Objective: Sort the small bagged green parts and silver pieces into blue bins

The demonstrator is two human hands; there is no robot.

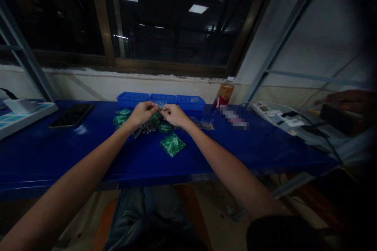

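My left hand (143,114) and my right hand (176,115) meet over the far middle of the blue table. Their fingers are pinched on a small clear plastic bag (160,104); what it contains is too small to tell. Under and around the hands lies a pile of green packets (121,117), with several shiny metal tubes (146,128) among them. A single square green packet (172,144) holding pale pieces rests nearer to me. To the right of my right hand are clear bags of small brass-coloured parts (207,124).
Three joined blue bins (191,103) stand behind the hands. A phone (71,115) and a white power strip (26,117) lie at left. At right are a drink bottle (224,95) and another power strip (272,115) with plugs and cables. Metal posts flank the table (118,164).
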